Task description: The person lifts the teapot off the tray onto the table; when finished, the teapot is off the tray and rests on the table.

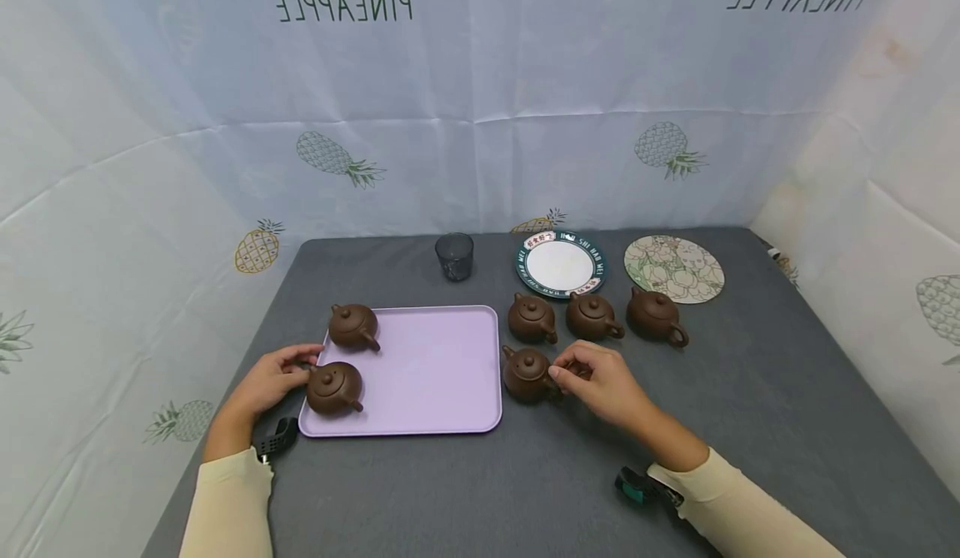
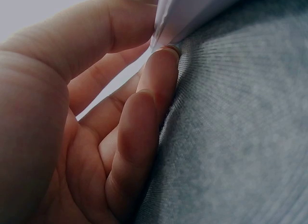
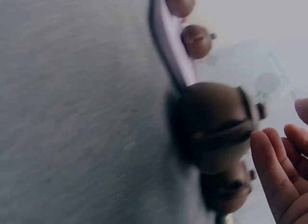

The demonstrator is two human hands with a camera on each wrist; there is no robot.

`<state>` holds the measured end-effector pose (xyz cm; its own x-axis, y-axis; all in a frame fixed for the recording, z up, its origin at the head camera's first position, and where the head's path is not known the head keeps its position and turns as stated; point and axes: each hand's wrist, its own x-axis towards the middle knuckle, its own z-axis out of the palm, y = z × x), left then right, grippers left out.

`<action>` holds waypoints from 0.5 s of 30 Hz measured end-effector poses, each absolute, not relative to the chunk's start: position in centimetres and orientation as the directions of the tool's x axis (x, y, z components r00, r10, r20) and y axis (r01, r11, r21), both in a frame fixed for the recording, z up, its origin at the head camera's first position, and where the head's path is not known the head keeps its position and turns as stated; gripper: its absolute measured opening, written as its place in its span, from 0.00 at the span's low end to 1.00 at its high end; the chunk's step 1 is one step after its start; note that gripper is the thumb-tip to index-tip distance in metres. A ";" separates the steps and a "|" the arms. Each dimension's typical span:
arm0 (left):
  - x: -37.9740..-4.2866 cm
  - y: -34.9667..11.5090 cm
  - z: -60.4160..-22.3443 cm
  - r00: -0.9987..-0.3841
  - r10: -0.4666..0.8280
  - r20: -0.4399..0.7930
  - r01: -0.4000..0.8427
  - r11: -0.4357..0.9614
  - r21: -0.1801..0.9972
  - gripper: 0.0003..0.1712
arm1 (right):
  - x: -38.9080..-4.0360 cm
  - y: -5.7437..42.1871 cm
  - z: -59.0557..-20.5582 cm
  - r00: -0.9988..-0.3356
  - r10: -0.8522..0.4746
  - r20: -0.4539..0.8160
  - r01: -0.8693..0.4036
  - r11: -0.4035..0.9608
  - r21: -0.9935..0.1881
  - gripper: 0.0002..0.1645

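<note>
A lilac tray (image 1: 435, 375) lies on the table, its left rim held by my left hand (image 1: 272, 381). In the left wrist view the thumb and fingers (image 2: 137, 130) close about the tray's edge (image 2: 187, 12). Two brown teapots stand at the tray's left end, the rear teapot (image 1: 352, 326) and the front teapot (image 1: 333, 388). Just right of the tray stands another brown teapot (image 1: 526, 372). My right hand (image 1: 603, 381) is beside its handle; in the right wrist view thumb and fingers (image 3: 272, 171) are apart, with nothing between them. That view is blurred.
Three more teapots stand in a row behind: a left one (image 1: 532, 318), a middle one (image 1: 591, 316) and a right one (image 1: 654, 315). Farther back are a dark glass (image 1: 454, 256), a green-rimmed plate (image 1: 558, 265) and a round patterned mat (image 1: 675, 269). Printed cloth surrounds the table.
</note>
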<state>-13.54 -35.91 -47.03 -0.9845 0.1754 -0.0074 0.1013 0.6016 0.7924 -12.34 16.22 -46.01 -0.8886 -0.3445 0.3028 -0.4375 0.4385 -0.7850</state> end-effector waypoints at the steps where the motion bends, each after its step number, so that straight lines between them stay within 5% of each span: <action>1: -13.5 -35.8 -46.8 -0.984 0.177 -0.005 0.104 0.601 0.793 0.24 | -12.5 15.9 -45.6 -0.884 -0.351 0.310 -0.446 0.431 -0.784 0.03; 15: -13.7 -36.2 -47.4 -0.982 0.186 0.013 0.120 0.575 0.810 0.24 | -13.6 6.3 -43.6 -0.779 -0.530 0.335 -0.565 0.360 -0.743 0.02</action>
